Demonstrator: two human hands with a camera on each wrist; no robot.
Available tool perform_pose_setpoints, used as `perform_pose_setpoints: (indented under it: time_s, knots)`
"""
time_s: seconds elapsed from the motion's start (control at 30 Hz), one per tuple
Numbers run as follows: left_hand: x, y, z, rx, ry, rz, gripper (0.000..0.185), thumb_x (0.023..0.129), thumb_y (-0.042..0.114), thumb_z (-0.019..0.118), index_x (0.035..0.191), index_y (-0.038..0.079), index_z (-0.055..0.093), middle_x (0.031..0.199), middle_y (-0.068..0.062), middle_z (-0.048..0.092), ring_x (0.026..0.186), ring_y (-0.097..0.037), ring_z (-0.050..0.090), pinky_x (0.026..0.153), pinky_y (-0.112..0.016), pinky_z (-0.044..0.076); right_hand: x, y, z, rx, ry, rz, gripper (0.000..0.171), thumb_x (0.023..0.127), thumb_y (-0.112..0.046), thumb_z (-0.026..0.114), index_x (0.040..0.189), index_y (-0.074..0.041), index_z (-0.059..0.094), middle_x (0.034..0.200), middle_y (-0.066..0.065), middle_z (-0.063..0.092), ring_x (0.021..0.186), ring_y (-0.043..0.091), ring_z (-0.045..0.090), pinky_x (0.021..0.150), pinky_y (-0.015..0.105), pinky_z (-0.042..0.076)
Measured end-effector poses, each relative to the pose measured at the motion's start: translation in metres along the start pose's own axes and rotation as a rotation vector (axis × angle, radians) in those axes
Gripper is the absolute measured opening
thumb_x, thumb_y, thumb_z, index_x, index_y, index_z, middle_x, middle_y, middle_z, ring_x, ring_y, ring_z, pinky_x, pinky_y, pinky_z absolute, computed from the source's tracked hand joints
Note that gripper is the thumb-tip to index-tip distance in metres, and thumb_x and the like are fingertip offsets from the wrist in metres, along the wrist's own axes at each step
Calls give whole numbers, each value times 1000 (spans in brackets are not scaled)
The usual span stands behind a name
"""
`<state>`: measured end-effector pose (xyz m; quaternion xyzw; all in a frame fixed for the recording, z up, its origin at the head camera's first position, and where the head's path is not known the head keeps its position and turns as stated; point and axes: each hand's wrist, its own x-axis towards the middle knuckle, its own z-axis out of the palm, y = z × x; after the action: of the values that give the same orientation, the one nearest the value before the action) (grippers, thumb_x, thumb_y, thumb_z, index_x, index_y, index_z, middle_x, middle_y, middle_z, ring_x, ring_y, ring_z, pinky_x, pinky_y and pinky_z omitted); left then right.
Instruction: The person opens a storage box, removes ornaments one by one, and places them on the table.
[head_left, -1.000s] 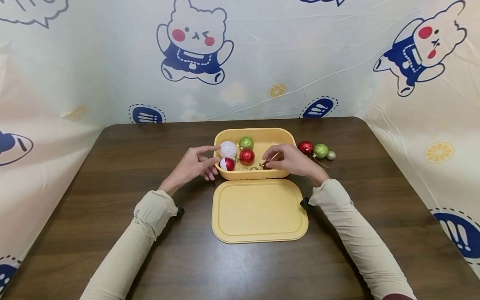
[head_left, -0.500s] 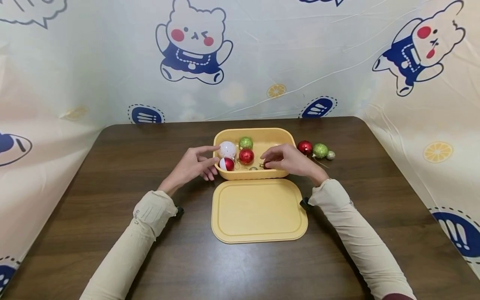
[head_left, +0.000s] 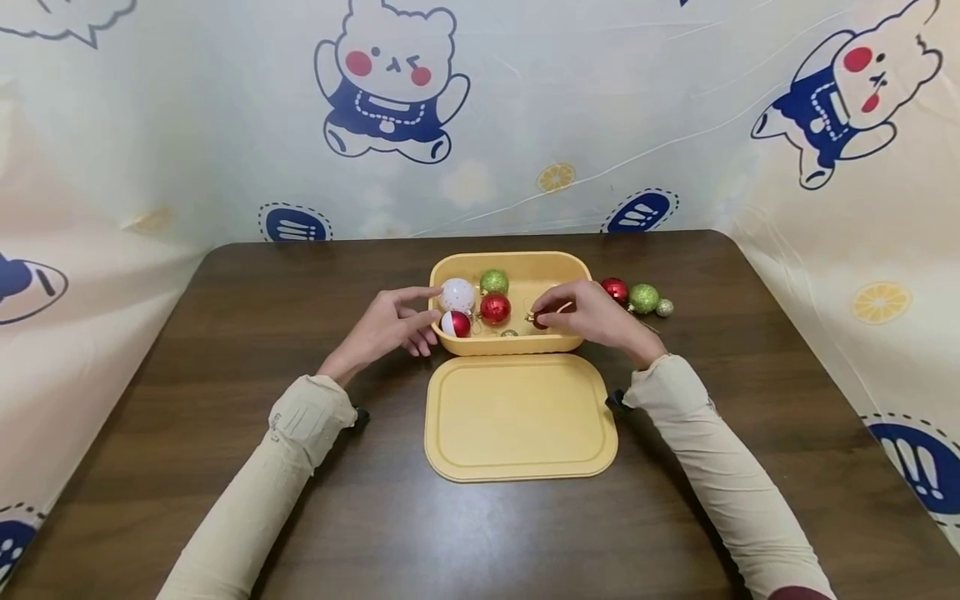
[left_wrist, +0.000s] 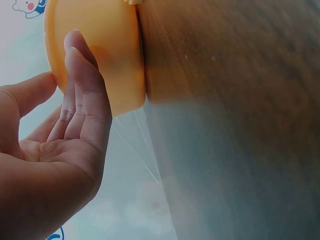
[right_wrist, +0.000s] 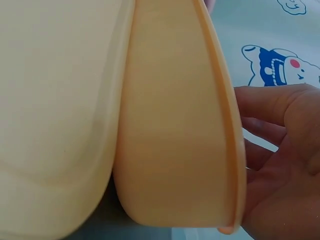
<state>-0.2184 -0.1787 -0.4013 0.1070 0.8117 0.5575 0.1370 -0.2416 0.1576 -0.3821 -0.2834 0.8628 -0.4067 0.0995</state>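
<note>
A yellow box (head_left: 491,346) holds several Christmas balls. At its left end lie a white ball (head_left: 457,294) and a red-and-white ball (head_left: 455,324); beside them are a glittery green ball (head_left: 494,282) and a red ball (head_left: 495,308). My right hand (head_left: 596,315) reaches over the box's right end and pinches a small dark red Christmas ball (head_left: 538,322) by thumb and fingers, its gold cap facing left. In the right wrist view, the box wall hides those fingertips. My left hand (head_left: 390,327) stays at the left end, fingers extended, thumb tip at the rim in the left wrist view.
The yellow lid (head_left: 521,421) lies flat on the brown table (head_left: 480,533), right in front of the box. Just right of the box sit another red ball (head_left: 615,289), a green ball (head_left: 643,298) and a small silvery ball (head_left: 664,307). A printed curtain (head_left: 495,100) hangs behind.
My right hand has lifted slightly and shifted a little to the right with the small dark red ball, which shows more now. The left hand has stayed at the box's left end.
</note>
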Motion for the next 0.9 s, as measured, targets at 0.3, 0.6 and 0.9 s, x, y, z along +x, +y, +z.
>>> perform_pose_setpoints:
  time_s: [0.3, 0.6, 0.9]
  knots:
    - [1, 1, 1, -7, 2, 15, 46, 98, 21, 66, 142, 13, 56, 84, -28, 70, 61, -33, 68, 57, -38, 60, -10, -7, -15, -47, 59, 29, 16, 93, -12, 71, 108, -8, 75, 103, 5, 73, 95, 18, 68, 85, 38, 58]
    - [0, 0, 0, -8, -3, 15, 46, 98, 18, 65, 142, 10, 54, 82, -27, 70, 60, -31, 68, 56, -36, 59, -20, -8, -25, -59, 107, 32, 14, 93, -12, 72, 106, -7, 75, 102, 6, 73, 95, 20, 68, 87, 44, 57]
    - [0, 0, 0, -2, -3, 14, 47, 98, 18, 65, 142, 10, 54, 80, -22, 71, 60, -29, 68, 56, -35, 59, -31, -6, -34, -103, 180, 20, 16, 91, -12, 74, 107, -8, 74, 101, 5, 74, 93, 18, 68, 86, 40, 58]
